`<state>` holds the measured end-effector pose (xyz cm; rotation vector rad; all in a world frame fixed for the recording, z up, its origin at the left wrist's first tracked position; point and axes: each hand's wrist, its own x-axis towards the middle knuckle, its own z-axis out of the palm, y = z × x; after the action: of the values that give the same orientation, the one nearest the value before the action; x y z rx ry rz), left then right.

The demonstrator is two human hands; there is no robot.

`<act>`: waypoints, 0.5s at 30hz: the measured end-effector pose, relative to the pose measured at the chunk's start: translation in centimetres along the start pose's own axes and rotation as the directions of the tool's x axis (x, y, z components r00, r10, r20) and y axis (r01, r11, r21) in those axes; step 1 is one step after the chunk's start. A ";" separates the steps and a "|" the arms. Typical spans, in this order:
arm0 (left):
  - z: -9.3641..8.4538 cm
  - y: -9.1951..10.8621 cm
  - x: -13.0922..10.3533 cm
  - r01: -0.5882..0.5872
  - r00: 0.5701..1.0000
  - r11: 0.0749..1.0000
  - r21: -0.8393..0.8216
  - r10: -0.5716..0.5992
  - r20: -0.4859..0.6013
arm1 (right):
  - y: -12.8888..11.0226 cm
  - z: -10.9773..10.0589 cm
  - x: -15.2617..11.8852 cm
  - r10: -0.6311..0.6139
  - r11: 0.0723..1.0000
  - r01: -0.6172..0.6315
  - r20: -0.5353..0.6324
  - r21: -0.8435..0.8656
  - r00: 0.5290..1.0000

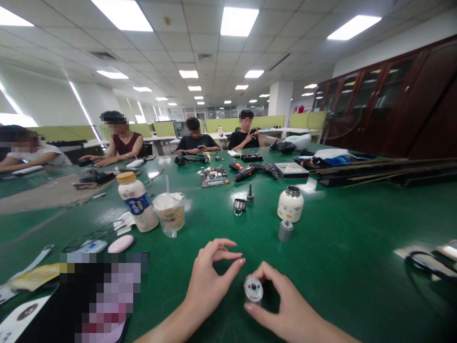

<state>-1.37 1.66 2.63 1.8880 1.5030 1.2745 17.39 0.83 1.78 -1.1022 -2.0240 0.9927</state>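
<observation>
My right hand (282, 302) grips a small silver metal cylinder (253, 289) between thumb and fingers, its round end with small holes facing up. Just left of it, my left hand (214, 267) is raised over the green table, fingers apart and holding nothing. Beyond my hands, a second metal cylinder (285, 231) stands upright in front of a cream-coloured jar (290, 205) with an open metal neck. A small metal cup-shaped part (240, 205) with a ring sits near the middle, beside a dark upright metal part (250, 194).
On the left of the green table (339, 267) stand a bottle (137, 202) and a plastic cup with a straw (169, 214), near a pink oval object (121, 244). Farther back lie a circuit board (214, 176) and power drills (246, 172). Several people sit across the table.
</observation>
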 end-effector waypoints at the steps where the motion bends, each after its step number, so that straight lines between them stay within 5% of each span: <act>1: -0.1 0.5 -0.2 -0.028 1.000 0.999 -0.037 0.027 -0.015 | 0.1 0.0 0.0 -0.006 1.000 0.006 -0.002 0.002 1.000; 6: -0.1 2.4 -1.3 -0.096 0.994 0.993 -0.065 0.099 0.053 | 0.2 0.1 -0.1 -0.028 1.000 0.028 -0.024 -0.002 0.999; 15: 0.0 2.5 -1.9 -0.113 0.986 0.993 -0.037 0.117 0.119 | 0.1 0.1 -0.2 -0.043 0.999 0.043 -0.026 0.016 0.999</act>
<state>0.00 -0.93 3.73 2.0197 1.3243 1.2013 17.44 0.67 1.57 -1.0530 -2.0072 0.9677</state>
